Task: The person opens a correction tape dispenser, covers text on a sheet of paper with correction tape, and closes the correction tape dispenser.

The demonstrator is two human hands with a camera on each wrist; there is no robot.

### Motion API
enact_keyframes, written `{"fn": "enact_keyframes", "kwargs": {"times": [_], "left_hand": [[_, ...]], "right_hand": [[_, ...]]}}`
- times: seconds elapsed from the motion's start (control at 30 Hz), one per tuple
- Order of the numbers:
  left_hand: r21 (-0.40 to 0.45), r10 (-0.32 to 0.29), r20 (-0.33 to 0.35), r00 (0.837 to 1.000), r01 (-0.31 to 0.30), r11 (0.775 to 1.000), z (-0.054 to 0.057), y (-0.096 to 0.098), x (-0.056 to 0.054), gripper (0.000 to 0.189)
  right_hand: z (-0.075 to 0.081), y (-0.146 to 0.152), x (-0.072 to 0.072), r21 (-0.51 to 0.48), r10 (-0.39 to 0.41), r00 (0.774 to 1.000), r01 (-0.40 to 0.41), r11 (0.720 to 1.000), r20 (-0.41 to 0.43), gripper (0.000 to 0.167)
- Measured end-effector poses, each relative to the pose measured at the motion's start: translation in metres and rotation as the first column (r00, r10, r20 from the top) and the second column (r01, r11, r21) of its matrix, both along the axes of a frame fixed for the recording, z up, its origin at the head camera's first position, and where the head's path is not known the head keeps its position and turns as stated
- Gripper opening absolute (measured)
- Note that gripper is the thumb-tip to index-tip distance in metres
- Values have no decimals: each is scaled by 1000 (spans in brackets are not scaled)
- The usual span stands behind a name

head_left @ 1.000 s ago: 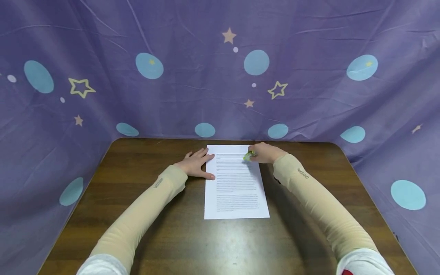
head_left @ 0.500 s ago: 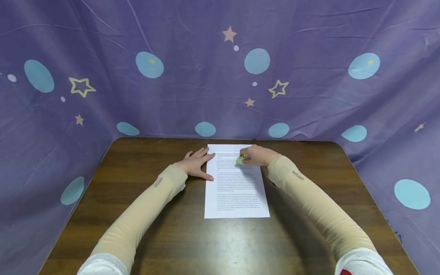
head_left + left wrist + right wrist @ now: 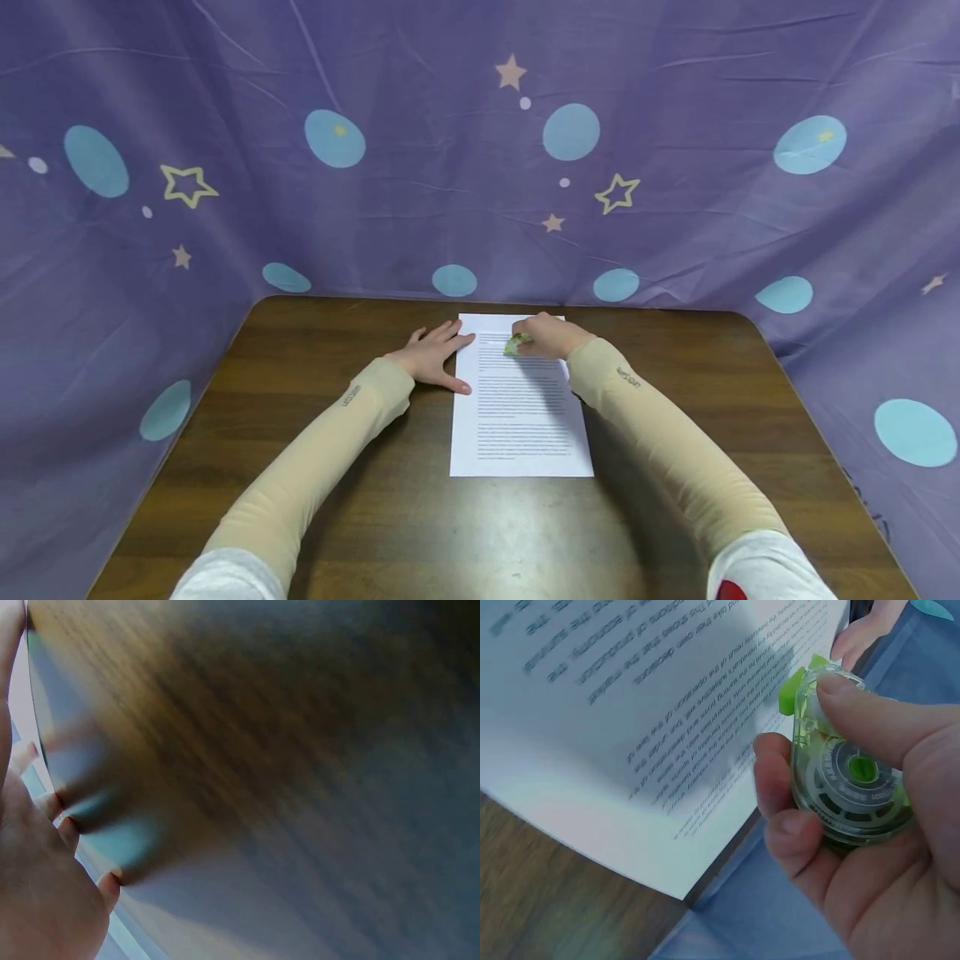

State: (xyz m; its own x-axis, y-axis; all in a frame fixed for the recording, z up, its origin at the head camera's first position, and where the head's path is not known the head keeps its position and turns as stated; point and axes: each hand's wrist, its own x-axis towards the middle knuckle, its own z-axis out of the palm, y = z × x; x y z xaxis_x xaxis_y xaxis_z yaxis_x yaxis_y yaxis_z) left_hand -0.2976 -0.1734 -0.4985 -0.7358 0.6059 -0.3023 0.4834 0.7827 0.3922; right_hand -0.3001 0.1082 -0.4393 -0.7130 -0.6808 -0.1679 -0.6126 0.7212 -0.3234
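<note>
A printed sheet of paper (image 3: 517,408) lies on the wooden table, its lines of text facing up. My right hand (image 3: 551,335) grips a correction tape dispenser (image 3: 847,772), clear with green parts and a visible reel inside; the thumb lies on its top and the fingers curl beneath it. The dispenser's green tip end (image 3: 515,342) is over the upper lines of text in the head view. My left hand (image 3: 433,354) is spread flat at the paper's left edge, thumb and fingertips on the margin. In the left wrist view its palm (image 3: 45,877) and fingers show at the left.
The brown wooden table (image 3: 360,517) extends around the paper on all sides. A purple curtain (image 3: 420,208) with stars and blue dots hangs behind the table's far edge and along both sides.
My right hand has moved left across the upper part of the page with the correction tape dispenser in it. My left hand keeps its place on the paper's edge.
</note>
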Motion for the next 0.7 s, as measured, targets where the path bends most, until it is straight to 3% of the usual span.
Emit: {"fn": "enact_keyframes", "kwargs": {"times": [0.27,0.7], "left_hand": [[-31,10,-5,1000,-10,999,22,5,14,109],[-44,4,-17,1000,-4,999,24,6,15,107]], "right_hand": [[-7,-12,-8,35,-47,997,45,998,54,8],[-8,-19,-11,49,-48,998,45,998,48,12]]}}
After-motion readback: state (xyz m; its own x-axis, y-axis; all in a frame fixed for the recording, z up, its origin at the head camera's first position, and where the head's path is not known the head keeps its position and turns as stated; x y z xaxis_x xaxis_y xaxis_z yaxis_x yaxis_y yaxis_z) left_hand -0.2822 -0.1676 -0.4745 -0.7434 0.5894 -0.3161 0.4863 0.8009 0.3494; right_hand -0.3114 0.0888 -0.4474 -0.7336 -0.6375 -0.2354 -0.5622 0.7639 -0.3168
